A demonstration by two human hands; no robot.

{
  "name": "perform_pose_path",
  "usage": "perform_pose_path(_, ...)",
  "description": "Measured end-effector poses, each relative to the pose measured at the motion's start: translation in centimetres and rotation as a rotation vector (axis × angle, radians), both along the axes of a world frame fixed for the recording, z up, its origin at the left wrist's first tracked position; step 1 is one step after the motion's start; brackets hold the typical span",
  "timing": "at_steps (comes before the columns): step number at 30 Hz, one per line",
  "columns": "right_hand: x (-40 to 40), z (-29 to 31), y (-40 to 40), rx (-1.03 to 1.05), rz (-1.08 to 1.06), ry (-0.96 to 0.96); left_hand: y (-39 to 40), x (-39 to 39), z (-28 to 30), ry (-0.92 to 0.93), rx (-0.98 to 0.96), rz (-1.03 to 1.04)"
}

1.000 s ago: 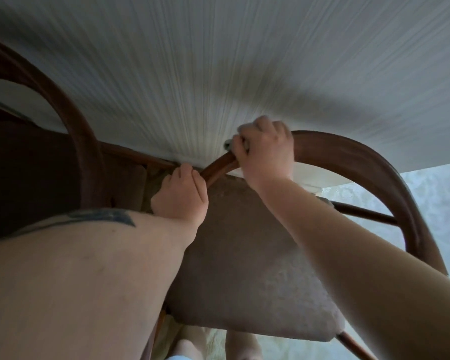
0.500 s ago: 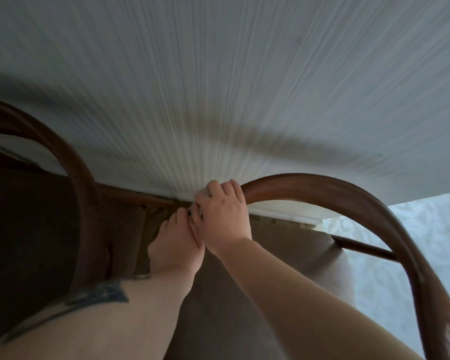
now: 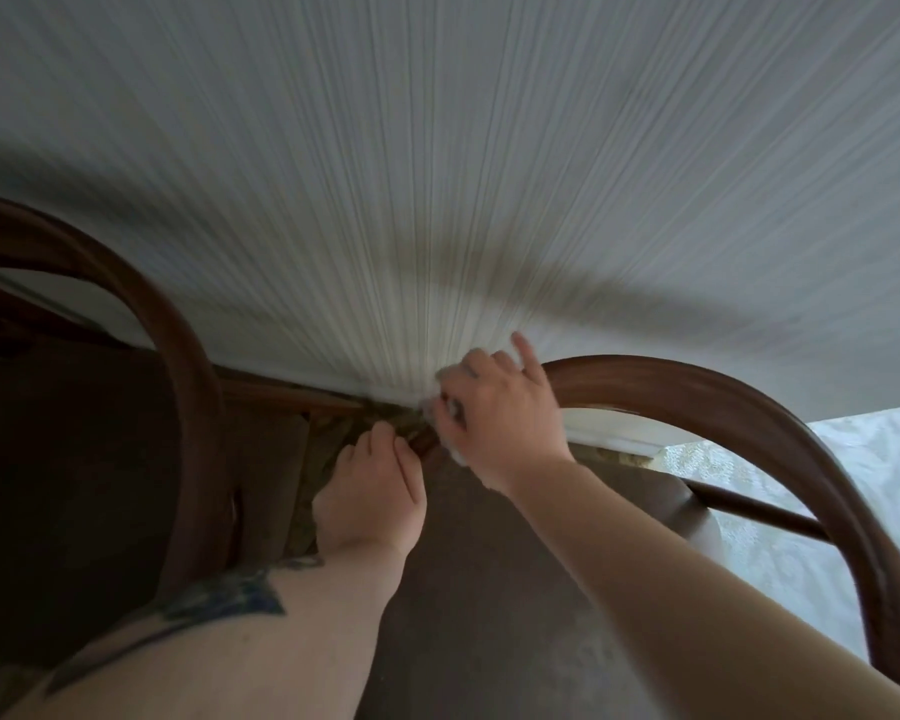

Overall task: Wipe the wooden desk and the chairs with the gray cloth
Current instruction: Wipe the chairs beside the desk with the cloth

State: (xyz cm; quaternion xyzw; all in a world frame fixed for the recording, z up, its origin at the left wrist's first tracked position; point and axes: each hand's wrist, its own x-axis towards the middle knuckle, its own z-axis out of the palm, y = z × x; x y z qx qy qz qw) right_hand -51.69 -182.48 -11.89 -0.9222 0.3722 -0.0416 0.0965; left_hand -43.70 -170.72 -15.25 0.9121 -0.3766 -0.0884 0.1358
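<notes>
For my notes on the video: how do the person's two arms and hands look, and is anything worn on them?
Both forearms are bare, no sleeves in view. The left forearm carries a dark blue-black tattoo. No ring, watch or glove shows on the left hand or the right hand.

Two wooden chairs (image 3: 749, 407) stand on the pale patterned floor (image 3: 863, 470).
</notes>
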Motion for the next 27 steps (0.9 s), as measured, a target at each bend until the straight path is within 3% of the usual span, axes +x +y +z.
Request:
perform_pose_path(3, -0.4, 0.0, -0.7, -0.044, -0.381, -0.134, 0.1, -0.1, -0.3, -0.051, -0.027, -0.009)
perform_pose_path(4, -0.1, 0.0, -0.1, -0.036, -0.395, -0.150, 0.0, 0.0, -0.4, -0.066, -0.037, -0.014)
perform_pose_path(9, 0.2, -0.3, 1.7, 0.037, 0.050, -0.097, 0.0, -0.1, -0.4, -0.057, -0.080, -0.002)
perform_pose_path(14, -0.5, 0.0, -1.2, -0.046, -0.420, -0.143, -0.1, 0.0, -0.7, -0.133, -0.130, -0.021)
perform_pose_path(20, 0.4, -0.3, 1.9, 0.063, 0.014, -0.053, -0.1, 0.1, -0.8, -0.187, -0.112, 0.001)
perform_pose_path(22, 0.3, -0.2, 0.7, -0.005, -0.025, -0.029, -0.2, 0.1, -0.9, -0.208, -0.133, -0.002)
perform_pose_path(25, 0.3, 0.3, -0.3, -0.013, -0.283, -0.070, -0.1, 0.0, -1.0, -0.217, -0.135, -0.011)
perform_pose_path(27, 0.9, 0.5, 1.2, 0.010, -0.250, -0.020, -0.1, 0.1, -0.9, -0.183, -0.113, -0.025)
